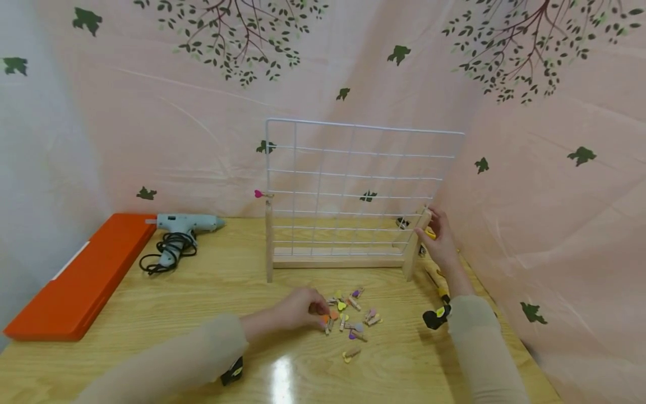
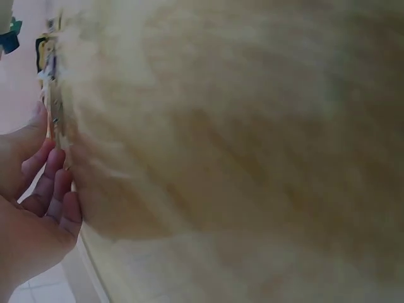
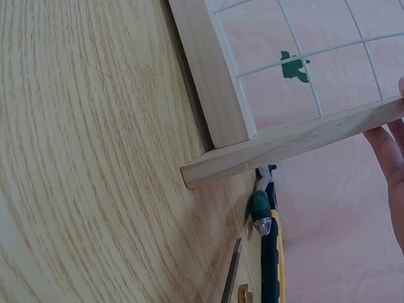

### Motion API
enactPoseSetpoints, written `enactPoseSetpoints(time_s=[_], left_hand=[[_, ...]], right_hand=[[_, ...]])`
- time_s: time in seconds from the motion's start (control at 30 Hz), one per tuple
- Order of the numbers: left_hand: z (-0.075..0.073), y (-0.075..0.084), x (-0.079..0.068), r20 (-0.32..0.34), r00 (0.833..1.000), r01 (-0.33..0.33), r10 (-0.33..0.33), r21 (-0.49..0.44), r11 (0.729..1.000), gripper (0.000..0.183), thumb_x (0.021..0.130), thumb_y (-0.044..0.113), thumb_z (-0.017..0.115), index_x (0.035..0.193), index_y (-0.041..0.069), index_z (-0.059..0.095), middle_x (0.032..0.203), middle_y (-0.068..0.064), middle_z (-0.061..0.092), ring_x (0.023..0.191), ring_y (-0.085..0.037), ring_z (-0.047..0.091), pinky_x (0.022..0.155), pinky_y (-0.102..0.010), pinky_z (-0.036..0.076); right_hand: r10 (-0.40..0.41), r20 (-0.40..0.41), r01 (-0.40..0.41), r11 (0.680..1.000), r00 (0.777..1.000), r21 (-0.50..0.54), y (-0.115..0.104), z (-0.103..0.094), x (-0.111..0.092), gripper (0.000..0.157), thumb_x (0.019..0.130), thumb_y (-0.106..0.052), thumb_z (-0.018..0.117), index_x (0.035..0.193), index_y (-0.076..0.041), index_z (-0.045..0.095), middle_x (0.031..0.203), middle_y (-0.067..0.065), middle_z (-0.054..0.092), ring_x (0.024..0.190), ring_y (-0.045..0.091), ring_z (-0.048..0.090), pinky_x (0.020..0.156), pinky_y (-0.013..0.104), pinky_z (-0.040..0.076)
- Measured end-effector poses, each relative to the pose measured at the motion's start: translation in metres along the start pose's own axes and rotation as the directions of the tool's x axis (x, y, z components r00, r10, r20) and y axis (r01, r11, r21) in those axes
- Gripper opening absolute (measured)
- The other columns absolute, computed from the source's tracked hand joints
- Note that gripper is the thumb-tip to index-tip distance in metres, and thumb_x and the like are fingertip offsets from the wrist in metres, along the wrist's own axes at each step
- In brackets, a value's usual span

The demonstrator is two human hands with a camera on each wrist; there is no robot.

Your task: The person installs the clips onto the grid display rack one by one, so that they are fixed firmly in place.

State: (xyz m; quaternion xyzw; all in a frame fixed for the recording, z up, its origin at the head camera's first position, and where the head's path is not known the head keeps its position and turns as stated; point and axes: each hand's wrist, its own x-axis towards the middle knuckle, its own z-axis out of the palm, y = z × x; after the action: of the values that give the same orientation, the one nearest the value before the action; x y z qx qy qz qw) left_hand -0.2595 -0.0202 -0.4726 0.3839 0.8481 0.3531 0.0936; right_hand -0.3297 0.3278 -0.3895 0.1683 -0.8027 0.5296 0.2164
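Note:
A white wire grid (image 1: pixel 353 151) stands upright in a wooden frame (image 1: pixel 338 261), leaning slightly back. My right hand (image 1: pixel 440 238) grips the upper part of its right wooden post (image 1: pixel 413 252); the right wrist view shows fingers (image 3: pixel 386 151) against that post. Small wooden clothespins with coloured hearts lie in a loose pile (image 1: pixel 355 304) before the frame. At the pile's left side, my left hand (image 1: pixel 298 310) pinches a clothespin with an orange heart (image 1: pixel 324 319), partly hidden by the fingers. One clothespin with a pink heart (image 1: pixel 259 193) is clipped to the grid's left edge.
To the left lie an orange case (image 1: pixel 75 280) and a glue gun (image 1: pixel 181 224) with its cord wound up. Dark and yellow tools (image 1: pixel 436 317) lie around the right forearm. Another black item (image 1: pixel 232 372) sits by the left sleeve. A printed cloth hangs behind the table.

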Motion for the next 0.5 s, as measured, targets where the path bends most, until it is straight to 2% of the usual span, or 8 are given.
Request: enactPoseSetpoints(time_s=[0.13, 0.27, 0.4, 0.5], left_hand=[[0.005, 0.0, 0.002, 0.007, 1.0, -0.003, 0.003, 0.001, 1.0, 0.019, 0.067, 0.029, 0.075, 0.079, 0.016, 0.066, 0.074, 0.009, 0.059, 0.065, -0.002, 0.048, 0.058, -0.014, 0.042], [0.006, 0.001, 0.0, 0.009, 1.0, 0.01, -0.01, 0.001, 1.0, 0.017, 0.068, 0.027, 0.074, 0.068, 0.016, 0.061, 0.067, 0.01, 0.054, 0.061, 0.0, 0.044, 0.056, -0.014, 0.04], [0.001, 0.0, -0.003, 0.01, 0.999, 0.045, -0.044, -0.061, 0.997, 0.016, 0.071, 0.024, 0.073, 0.067, 0.017, 0.06, 0.067, 0.01, 0.054, 0.061, -0.001, 0.045, 0.055, -0.016, 0.041], [-0.005, -0.002, -0.005, -0.012, 0.998, 0.066, -0.068, -0.136, 0.988, 0.012, 0.074, 0.021, 0.071, 0.07, 0.016, 0.06, 0.068, 0.009, 0.057, 0.06, -0.002, 0.049, 0.054, -0.017, 0.044]], right_hand=[[0.002, 0.001, -0.002, 1.0, 1.0, 0.01, 0.0, 0.0, -0.001, 0.058, 0.084, 0.005, 0.055, 0.133, -0.005, 0.027, 0.126, 0.03, 0.038, 0.106, 0.008, 0.046, 0.076, 0.012, 0.044], [0.028, 0.003, -0.028, 0.999, 1.0, -0.021, -0.003, 0.0, -0.001, 0.059, 0.084, 0.004, 0.055, 0.134, -0.007, 0.026, 0.128, 0.028, 0.038, 0.112, 0.021, 0.046, 0.081, 0.018, 0.044], [0.073, 0.013, -0.072, 0.995, 0.997, -0.065, -0.007, 0.0, -0.002, 0.06, 0.085, 0.001, 0.055, 0.136, -0.01, 0.024, 0.133, 0.023, 0.037, 0.118, 0.036, 0.04, 0.089, 0.035, 0.045], [0.088, 0.018, -0.087, 0.993, 0.996, -0.081, -0.009, 0.0, -0.002, 0.06, 0.086, 0.0, 0.055, 0.136, -0.01, 0.023, 0.134, 0.02, 0.036, 0.12, 0.038, 0.038, 0.09, 0.044, 0.043]])
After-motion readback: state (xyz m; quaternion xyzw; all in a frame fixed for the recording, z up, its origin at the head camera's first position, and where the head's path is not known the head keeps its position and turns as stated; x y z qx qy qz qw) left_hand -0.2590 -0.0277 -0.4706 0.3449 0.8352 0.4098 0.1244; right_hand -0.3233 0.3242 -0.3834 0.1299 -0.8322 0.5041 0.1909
